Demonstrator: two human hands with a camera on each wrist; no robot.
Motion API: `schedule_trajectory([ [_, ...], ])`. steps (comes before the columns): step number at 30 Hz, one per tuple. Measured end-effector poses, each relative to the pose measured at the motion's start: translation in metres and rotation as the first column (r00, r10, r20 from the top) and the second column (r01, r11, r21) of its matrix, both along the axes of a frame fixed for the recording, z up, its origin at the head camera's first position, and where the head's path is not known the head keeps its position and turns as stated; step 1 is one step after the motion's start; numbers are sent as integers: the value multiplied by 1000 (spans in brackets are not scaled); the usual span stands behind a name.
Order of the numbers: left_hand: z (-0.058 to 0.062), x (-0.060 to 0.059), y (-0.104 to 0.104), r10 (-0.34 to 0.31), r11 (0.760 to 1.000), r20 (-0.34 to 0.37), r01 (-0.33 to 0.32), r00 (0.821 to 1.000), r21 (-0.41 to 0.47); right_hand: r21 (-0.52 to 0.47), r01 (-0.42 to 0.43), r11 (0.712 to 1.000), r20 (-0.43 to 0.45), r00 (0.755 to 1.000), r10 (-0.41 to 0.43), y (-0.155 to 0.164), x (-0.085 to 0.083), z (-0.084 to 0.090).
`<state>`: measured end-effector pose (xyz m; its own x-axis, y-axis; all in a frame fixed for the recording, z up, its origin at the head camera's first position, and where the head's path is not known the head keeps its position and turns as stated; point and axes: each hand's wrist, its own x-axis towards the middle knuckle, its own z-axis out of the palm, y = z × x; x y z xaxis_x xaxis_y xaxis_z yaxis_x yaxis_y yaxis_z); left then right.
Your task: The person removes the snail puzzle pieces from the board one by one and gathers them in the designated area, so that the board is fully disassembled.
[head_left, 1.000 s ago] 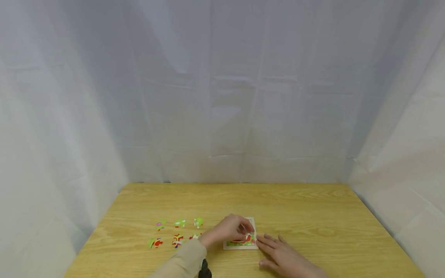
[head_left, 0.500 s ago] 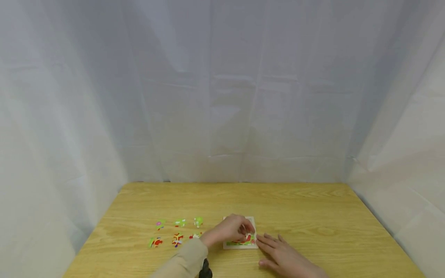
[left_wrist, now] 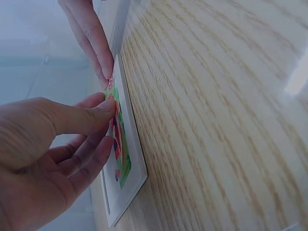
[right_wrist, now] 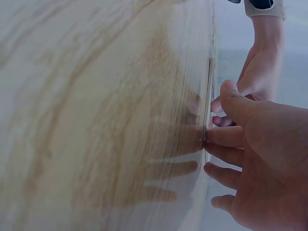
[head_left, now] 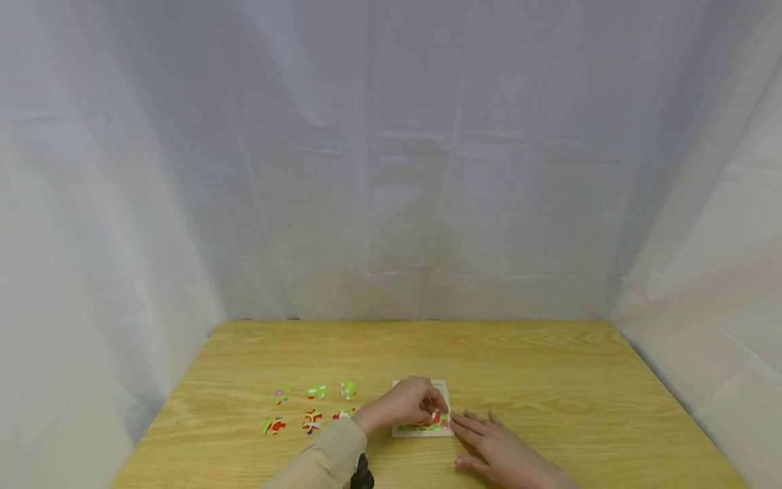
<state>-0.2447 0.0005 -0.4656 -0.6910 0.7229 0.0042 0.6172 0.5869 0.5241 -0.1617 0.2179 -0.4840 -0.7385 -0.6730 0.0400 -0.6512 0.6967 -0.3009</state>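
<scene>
A small puzzle board (head_left: 421,435) with a pale frame lies on the table, and a red and green picture fills its near part. Over it, my left hand (head_left: 406,402) bends down with thumb and index finger pinching a puzzle piece at the picture's right side; the fingers hide most of the piece. In the left wrist view the thumb of the left hand (left_wrist: 62,130) is against the red and green picture (left_wrist: 119,139). My right hand (head_left: 504,451) lies on the table with fingers extended, its fingertips touching the board's right edge, as the right wrist view also shows.
Several loose puzzle pieces lie left of the board in two rows, among them a red and yellow piece (head_left: 312,422) and a green piece (head_left: 349,390). My left sleeve partly covers a near-row piece (head_left: 343,415). White curtains (head_left: 391,204) surround the wooden table (head_left: 519,360).
My left fingertips have shifted very slightly down and right over the board; the pale spot between them is less visible. The right hand stays in place.
</scene>
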Motion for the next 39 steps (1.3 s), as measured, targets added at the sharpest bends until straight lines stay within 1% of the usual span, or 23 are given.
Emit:
schedule_trajectory([
  [4, 1, 1, 0, 0, 1000, -27, 0, 1000, -11, -4, 3, 1000, -15, 1000, -3, 0, 0, -1],
  [10, 1, 0, -1, -15, 1000, -62, 15, 998, -5, 0, 3, 1000, 13, 1000, -3, 0, -1, -2],
  [12, 1, 0, -2, -17, 1000, -56, 17, 998, 10, 3, 4, 1000, 24, 1000, -4, 0, -2, -2],
  [20, 1, -1, -5, -6, 998, 5, 6, 1000, 68, 5, -2, 1000, 37, 999, 2, -1, -2, 0],
  [21, 1, -1, -6, -10, 997, 3, 10, 1000, 71, 5, -1, 1000, 41, 999, 1, -1, -2, -1],
  [25, 2, -3, -6, -13, 994, 61, 6, 998, 105, 2, 1, 1000, 60, 998, -1, 0, -2, 0],
  [28, 2, -4, -6, -13, 993, 88, 3, 996, 119, 0, 3, 1000, 74, 997, -3, 0, -2, 1],
  [32, 2, -4, -7, -18, 992, 79, 7, 997, 127, 2, 1, 1000, 74, 997, -2, 0, -2, 1],
  [35, 2, -3, -8, -27, 988, 88, 14, 996, 152, 2, 0, 1000, 69, 998, 0, 0, -3, 1],
  [38, 3, -3, -8, -41, 984, 82, 26, 996, 175, 5, 1, 1000, 67, 998, -2, 0, -3, 0],
  [39, 4, -2, -9, -38, 983, 92, 20, 995, 183, 6, 0, 1000, 61, 998, 0, 0, -3, 0],
])
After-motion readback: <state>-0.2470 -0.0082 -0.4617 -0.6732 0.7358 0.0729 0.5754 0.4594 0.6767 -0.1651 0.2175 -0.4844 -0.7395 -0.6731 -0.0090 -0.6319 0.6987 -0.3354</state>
